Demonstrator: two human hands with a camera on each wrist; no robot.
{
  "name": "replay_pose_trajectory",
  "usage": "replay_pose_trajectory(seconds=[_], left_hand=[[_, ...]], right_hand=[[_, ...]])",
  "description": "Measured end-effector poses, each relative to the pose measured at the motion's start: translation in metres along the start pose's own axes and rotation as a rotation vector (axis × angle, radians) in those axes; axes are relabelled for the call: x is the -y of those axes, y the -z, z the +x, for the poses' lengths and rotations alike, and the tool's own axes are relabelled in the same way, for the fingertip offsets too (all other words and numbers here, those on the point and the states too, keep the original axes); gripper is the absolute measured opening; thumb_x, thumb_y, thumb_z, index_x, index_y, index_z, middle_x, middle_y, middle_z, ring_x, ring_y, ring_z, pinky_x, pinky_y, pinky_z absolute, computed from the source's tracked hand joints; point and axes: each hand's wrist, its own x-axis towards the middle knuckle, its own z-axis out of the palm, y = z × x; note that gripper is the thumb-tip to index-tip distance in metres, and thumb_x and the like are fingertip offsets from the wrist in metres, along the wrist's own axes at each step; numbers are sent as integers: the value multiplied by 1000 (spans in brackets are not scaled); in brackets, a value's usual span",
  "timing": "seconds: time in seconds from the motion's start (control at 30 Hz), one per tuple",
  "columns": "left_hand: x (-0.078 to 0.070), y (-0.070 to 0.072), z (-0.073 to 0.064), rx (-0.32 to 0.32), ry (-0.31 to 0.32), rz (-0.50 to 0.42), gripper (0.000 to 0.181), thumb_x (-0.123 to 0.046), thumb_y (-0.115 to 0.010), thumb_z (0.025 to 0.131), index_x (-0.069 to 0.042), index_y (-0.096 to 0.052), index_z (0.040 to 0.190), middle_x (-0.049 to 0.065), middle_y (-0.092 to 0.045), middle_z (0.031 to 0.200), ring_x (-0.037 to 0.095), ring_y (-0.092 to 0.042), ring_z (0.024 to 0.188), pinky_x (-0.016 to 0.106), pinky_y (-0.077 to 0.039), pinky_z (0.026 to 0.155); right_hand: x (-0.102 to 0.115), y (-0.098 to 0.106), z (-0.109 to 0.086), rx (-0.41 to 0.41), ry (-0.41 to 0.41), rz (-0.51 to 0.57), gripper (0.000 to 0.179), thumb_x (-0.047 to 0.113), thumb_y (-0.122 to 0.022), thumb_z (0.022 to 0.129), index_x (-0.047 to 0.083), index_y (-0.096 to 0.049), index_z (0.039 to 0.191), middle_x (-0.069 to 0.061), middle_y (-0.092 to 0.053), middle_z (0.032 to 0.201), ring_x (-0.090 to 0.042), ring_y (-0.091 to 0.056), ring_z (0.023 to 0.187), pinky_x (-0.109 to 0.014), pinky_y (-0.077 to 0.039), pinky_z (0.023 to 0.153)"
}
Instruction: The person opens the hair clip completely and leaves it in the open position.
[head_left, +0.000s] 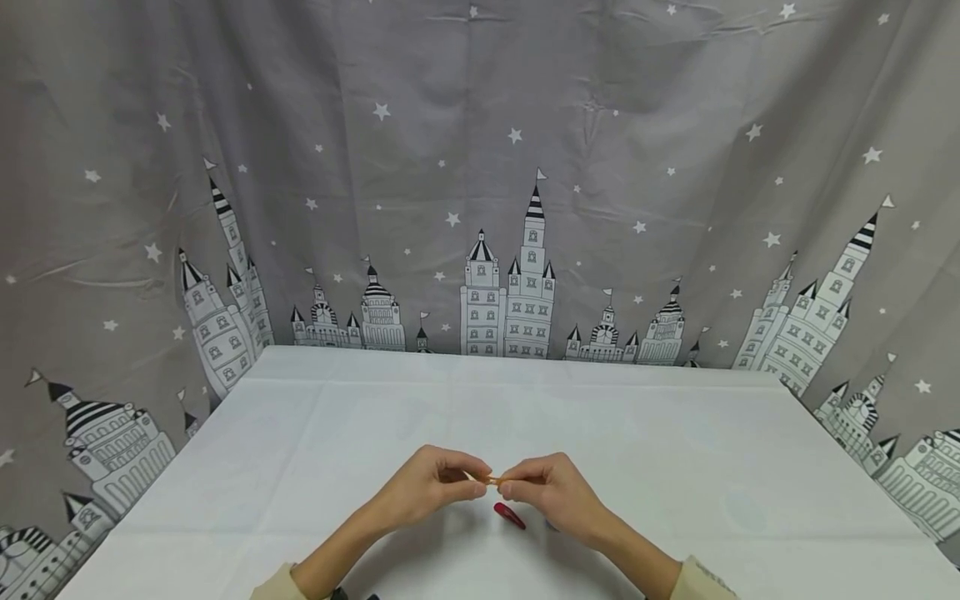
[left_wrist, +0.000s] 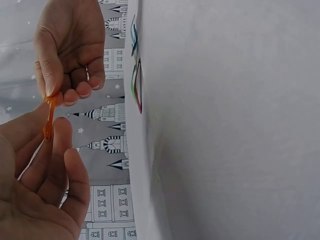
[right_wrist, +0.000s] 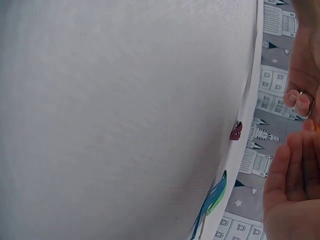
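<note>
An orange hair clip (head_left: pixel 493 481) is held above the table between both hands. My left hand (head_left: pixel 423 490) pinches one end between thumb and fingers; my right hand (head_left: pixel 557 495) pinches the other. The left wrist view shows the orange hair clip (left_wrist: pixel 50 117) stretched lengthwise from one hand to the other, its ends partly covered by fingertips. Below the hands, a red hair clip (head_left: pixel 509 515) lies on the table, apart from both. The right wrist view has blue and green clips (right_wrist: pixel 212 200) on the tabletop, mostly hidden behind my right hand in the head view.
A white cloth covers the table (head_left: pixel 645 433). Behind it hangs a grey curtain (head_left: pixel 420 167) printed with castles and stars, which also runs along both sides. A small dark object (head_left: pixel 341 593) shows at the bottom edge beside the left sleeve.
</note>
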Motion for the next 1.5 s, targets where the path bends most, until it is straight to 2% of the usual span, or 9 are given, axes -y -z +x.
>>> replay_pose_trajectory(seconds=[0.27,0.43,0.6,0.73,0.97,1.2,1.5], left_hand=[[0,0,0,-50,17,86,12,-19,-74,90,-13,-75,99,-1,-71,97,13,-66,78,27,-51,71],[3,4,-2,-98,14,143,13,-22,-75,88,-15,-75,99,-6,-69,95,13,-63,76,28,-49,69],[9,11,-4,-105,-15,166,12,-23,-75,88,-16,-75,98,-7,-68,96,13,-62,78,29,-50,72],[11,18,-5,-102,-12,180,16,-23,-74,89,-13,-75,101,-6,-69,97,13,-61,80,31,-51,73],[16,30,-7,-104,58,209,26,-21,-74,89,-3,-74,107,-2,-70,101,15,-64,82,31,-51,75],[22,39,-11,-131,82,276,22,-18,-75,87,-4,-74,103,-1,-70,98,15,-64,81,31,-50,73],[32,47,-15,-112,122,255,17,-16,-76,86,-6,-74,99,2,-69,99,17,-63,81,30,-47,67]], right_hand=[[0,-3,2,-38,-26,-11,19,12,-69,92,-4,-74,100,-17,-71,100,-21,-67,90,-28,-51,80],[0,-7,6,-74,-17,-33,14,9,-70,90,-4,-74,96,-14,-71,94,-16,-65,83,-26,-50,76],[-1,-12,15,-81,-14,-92,11,6,-72,89,-4,-74,91,-6,-71,88,-12,-63,77,-25,-50,72],[-1,-16,23,-86,-3,-160,9,6,-72,88,-3,-75,89,-2,-71,87,-11,-64,77,-26,-51,72],[0,-24,38,-64,-17,-225,7,5,-71,88,-1,-75,87,2,-70,82,-12,-62,75,-28,-52,69],[2,-34,53,-22,-38,-280,6,4,-71,87,1,-75,84,4,-69,76,-8,-59,71,-25,-49,65],[-4,-42,66,1,-49,-398,7,2,-72,84,5,-77,80,6,-68,74,-7,-51,66,-25,-44,61]])
